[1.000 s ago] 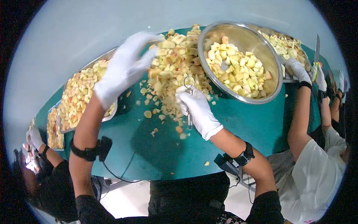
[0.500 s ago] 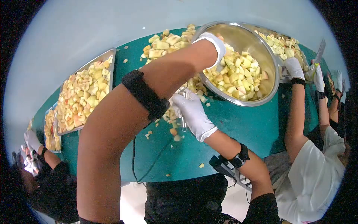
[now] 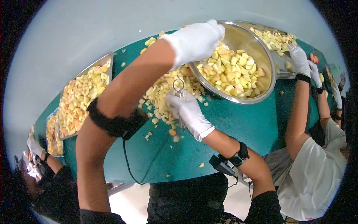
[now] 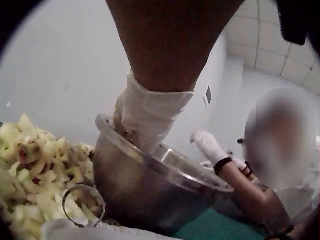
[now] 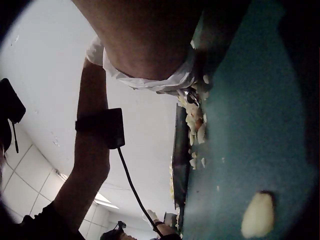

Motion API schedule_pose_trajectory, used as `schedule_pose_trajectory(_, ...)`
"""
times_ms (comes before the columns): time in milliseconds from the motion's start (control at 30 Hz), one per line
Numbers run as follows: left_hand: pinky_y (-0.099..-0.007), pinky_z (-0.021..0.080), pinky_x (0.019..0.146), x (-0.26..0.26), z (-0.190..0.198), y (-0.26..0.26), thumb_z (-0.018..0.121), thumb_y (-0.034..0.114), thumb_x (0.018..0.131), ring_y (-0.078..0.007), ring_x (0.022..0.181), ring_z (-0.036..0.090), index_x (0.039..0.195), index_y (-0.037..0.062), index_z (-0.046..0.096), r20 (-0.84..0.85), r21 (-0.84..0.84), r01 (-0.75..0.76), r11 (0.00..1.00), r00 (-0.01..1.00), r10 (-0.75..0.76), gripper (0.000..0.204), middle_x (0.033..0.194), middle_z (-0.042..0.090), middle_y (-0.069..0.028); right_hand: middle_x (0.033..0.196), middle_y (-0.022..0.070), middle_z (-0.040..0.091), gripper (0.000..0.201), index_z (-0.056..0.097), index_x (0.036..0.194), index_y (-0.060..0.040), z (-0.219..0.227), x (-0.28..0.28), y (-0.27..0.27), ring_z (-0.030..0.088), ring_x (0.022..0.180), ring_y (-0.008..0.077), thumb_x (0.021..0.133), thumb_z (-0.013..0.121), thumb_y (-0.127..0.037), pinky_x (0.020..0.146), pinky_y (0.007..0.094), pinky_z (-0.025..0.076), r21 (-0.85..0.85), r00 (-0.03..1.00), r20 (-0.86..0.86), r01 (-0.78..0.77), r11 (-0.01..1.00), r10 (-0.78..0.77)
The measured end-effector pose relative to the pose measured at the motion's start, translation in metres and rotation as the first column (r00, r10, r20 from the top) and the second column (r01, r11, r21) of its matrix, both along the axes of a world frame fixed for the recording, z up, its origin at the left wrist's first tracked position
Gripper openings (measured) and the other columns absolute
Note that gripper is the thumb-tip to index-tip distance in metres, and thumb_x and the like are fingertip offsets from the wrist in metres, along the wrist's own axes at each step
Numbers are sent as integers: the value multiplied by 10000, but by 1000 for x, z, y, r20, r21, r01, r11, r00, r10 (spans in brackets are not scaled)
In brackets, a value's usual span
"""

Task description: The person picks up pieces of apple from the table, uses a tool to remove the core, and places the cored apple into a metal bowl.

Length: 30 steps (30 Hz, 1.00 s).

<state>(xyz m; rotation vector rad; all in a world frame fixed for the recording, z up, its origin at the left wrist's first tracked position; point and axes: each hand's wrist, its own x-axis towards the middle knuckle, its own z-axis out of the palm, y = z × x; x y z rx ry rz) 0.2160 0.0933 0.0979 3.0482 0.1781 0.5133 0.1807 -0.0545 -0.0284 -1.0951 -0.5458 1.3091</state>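
My white-gloved left hand (image 3: 197,42) is over the left rim of the steel bowl (image 3: 271,76), which holds cut fruit chunks (image 3: 235,69). In the left wrist view, this hand (image 4: 150,117) reaches down past the rim of the bowl (image 4: 145,185), its fingers hidden. My right hand (image 3: 190,114) grips a slim metal tool with a ring end (image 3: 178,85), upright over the pile of fruit pieces (image 3: 160,91). The ring (image 4: 82,202) shows in front of the pile in the left wrist view; the right wrist view shows the glove cuff (image 5: 150,84) and the tool (image 5: 191,97).
Trays of cut fruit stand at the left (image 3: 80,97) and back right (image 3: 276,39). Scattered bits lie on the green table (image 3: 238,127). A neighbouring person's gloved hand (image 3: 299,61) is by the right tray; another person's hand (image 3: 35,146) is at far left.
My left hand has moved right, from above the pile to the bowl. My right hand stays on the tool. The neighbour's knife at the right is no longer visible.
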Motion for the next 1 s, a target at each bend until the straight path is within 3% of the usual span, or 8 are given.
schedule_pose_trajectory(67,-428,520,945,-33,8,-4,609,152,971,-378,1078,638,1174,8,608,205,-121,158,980,970,-132,249,1167,621,-196,745,-50,566,34,625,980,-107,6,-1,-1,435,549,43,968,645,-132,484,215,321,-19,1000,-13,2,1000,-2)
schedule_pose_trajectory(233,-293,506,906,-127,18,-57,668,58,953,-166,1037,626,1210,24,632,259,-476,29,879,960,108,261,1074,612,-84,755,-51,553,94,604,1062,-114,7,1,1,422,559,45,998,630,-178,495,220,328,-54,997,-73,-27,998,23)
schedule_pose_trajectory(433,-285,497,940,-204,-34,-81,668,16,954,-115,1051,605,1231,23,657,124,-872,-140,470,864,488,278,1152,625,-23,838,-39,558,191,563,1154,-104,14,-9,-7,446,645,42,1087,527,-279,556,210,373,142,997,75,-38,989,27)
schedule_pose_trajectory(533,-291,484,973,-223,-53,-74,679,31,954,-119,1073,607,1227,7,660,110,-909,-135,394,835,540,275,1189,636,-31,873,-34,564,206,570,1185,-89,15,-7,-8,461,674,39,1110,469,-251,587,206,397,151,955,290,-112,982,64)
schedule_pose_trajectory(667,-269,484,935,-228,-84,-64,703,29,942,-107,1044,588,1184,31,686,235,-919,3,395,808,541,242,1191,633,-37,803,37,573,268,595,1127,-48,26,-4,-8,556,696,122,1105,463,-280,636,295,471,163,852,520,-165,973,58)
schedule_pose_trajectory(800,-283,501,929,-235,-103,-63,757,44,900,-141,1090,601,1220,23,688,194,-829,-116,546,857,477,328,1198,629,-68,874,130,632,253,610,1153,-42,33,3,-10,639,776,298,1088,467,-241,719,387,512,195,661,749,-160,968,-42)
schedule_pose_trajectory(867,-294,523,899,-236,-117,-61,789,59,869,-160,1025,638,1280,35,661,242,-824,-73,562,852,465,431,1132,654,-86,938,135,656,216,614,1144,-51,36,5,-10,670,847,330,1053,544,-234,746,401,532,296,405,893,-202,933,-196)
schedule_pose_trajectory(1000,-301,539,860,-232,-117,-66,812,71,844,-168,931,659,1294,48,636,291,-804,-70,590,819,495,484,1067,673,-84,982,135,667,293,626,1124,-57,34,9,-7,681,873,342,960,689,-292,739,417,547,254,188,961,-319,913,-202)
